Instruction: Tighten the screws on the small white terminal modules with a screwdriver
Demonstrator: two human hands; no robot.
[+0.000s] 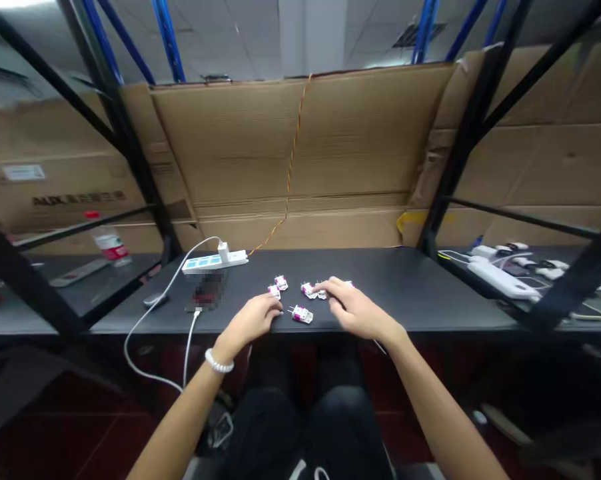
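Several small white-and-magenta connector pieces lie on the black table in front of me. My left hand rests on the table with fingers curled; its fingertips touch the surface just below one piece and left of another piece. Another piece lies farther back. My right hand lies palm down, its fingers reaching left onto a piece and its neighbours. Whether either hand grips a piece is hidden by the fingers.
A white power strip with a white cable sits at the back left, a dark blurred object beside it. A water bottle stands far left. White chargers and cables lie at the right. Cardboard walls and black shelf posts surround the table.
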